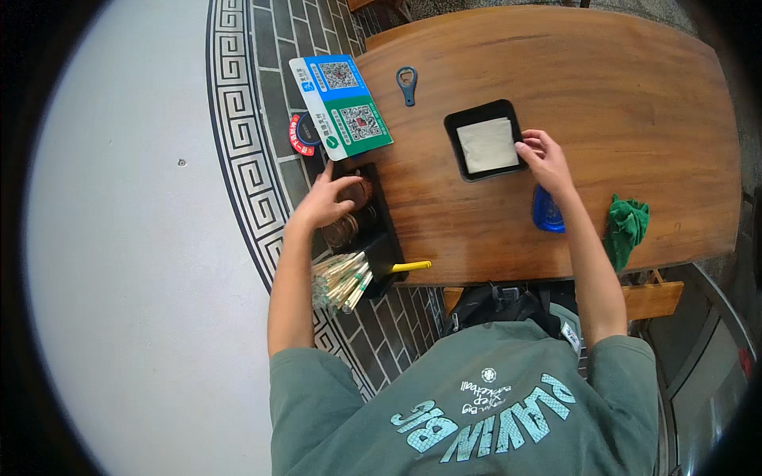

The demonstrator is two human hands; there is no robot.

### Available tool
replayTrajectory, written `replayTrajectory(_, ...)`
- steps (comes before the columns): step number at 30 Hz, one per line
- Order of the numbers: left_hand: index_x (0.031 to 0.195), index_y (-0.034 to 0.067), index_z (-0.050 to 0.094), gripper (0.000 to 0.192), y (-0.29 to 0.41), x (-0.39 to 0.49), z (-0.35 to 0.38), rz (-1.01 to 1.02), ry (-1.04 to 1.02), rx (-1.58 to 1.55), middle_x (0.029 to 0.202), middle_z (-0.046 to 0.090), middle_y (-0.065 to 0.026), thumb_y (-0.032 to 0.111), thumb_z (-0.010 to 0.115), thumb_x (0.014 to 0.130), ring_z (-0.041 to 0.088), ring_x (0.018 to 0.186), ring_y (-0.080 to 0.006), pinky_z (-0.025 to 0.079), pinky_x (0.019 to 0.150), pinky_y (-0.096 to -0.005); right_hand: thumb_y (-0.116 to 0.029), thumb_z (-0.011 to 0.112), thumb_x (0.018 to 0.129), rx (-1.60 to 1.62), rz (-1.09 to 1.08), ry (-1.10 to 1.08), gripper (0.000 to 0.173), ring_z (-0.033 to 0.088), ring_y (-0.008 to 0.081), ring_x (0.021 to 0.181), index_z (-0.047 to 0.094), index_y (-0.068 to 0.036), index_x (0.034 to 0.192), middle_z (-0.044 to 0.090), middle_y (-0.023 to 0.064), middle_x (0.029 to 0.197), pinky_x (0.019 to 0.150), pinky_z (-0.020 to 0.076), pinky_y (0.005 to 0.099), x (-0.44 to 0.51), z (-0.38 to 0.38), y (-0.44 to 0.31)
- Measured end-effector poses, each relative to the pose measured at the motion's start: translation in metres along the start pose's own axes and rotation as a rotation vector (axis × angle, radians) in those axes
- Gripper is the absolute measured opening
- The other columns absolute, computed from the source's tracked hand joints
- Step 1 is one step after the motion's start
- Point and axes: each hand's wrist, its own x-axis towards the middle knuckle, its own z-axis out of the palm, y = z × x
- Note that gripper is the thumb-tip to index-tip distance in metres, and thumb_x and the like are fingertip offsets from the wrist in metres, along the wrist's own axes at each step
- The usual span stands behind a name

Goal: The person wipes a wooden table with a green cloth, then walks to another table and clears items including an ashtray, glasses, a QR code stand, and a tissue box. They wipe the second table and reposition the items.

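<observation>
My left hand (324,201) is over a black condiment caddy (390,238) by the wall. Its fingers are spread, the index fingertip at the lower corner of a blue and green payment-code sign (361,113). Under that hand, brown-topped jars (341,231) sit in the caddy, partly hidden. On the wooden table (583,77), my right hand (546,162) has its thumb and fingers on the right rim of a black square tray (470,172). A stack of pale paper napkins (488,146) lies in the tray.
Wrapped chopsticks (342,279) and a yellow handle (411,266) stick out of the caddy's near end. A bottle opener (407,86) lies beyond the sign. Near my right forearm are a blue plastic dish (546,211) and a crumpled green cloth (626,229). The brick-patterned wall (292,172) borders the left.
</observation>
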Motion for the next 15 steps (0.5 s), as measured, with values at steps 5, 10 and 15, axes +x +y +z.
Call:
replayTrajectory(5, 0.111, -0.001, 0.067, 0.023, 0.028, -0.077, -0.035, -0.013, 0.455, -0.624, 0.105, 0.071, -0.0149, 0.008, 0.059, 0.091, 0.068, 0.099, -0.0261, 0.050, 0.091, -0.0318, -0.029, 0.070, 0.088, -0.073, -0.022, -0.022, 0.040, 0.063, 0.0185, 0.101, 0.060, -0.003, 0.117, 0.066, 0.0126, 0.109, 0.087, 0.0502, 0.0303, 0.016, 0.049, -0.011)
replayTrajectory(10, 0.143, -0.002, 0.037, 0.063, 0.080, -0.109, 0.003, 0.647, 0.262, -2.293, 0.142, 0.045, -0.0214, 0.046, 0.029, 0.103, 0.040, 0.134, -0.0389, 0.032, 0.112, -0.0525, -0.037, 0.071, 0.086, -0.072, 0.033, -0.062, 0.051, 0.063, 0.0243, 0.107, 0.058, -0.001, 0.120, 0.065, 0.0165, 0.117, 0.091, 0.0495, 0.0336, 0.033, 0.097, -0.021)
replayTrajectory(15, 0.149, 0.005, 0.031, 0.072, 0.120, -0.104, 0.034, 0.908, 0.003, -2.562, 0.157, 0.022, -0.0161, 0.056, 0.016, 0.101, 0.015, 0.147, -0.0351, 0.011, 0.120, -0.0510, -0.033, 0.054, 0.098, 0.101, -0.214, 0.104, 0.052, 0.042, 0.0275, 0.133, 0.043, 0.000, 0.138, 0.045, 0.0179, 0.142, 0.109, 0.0335, 0.0369, -0.007, 0.108, -0.054)
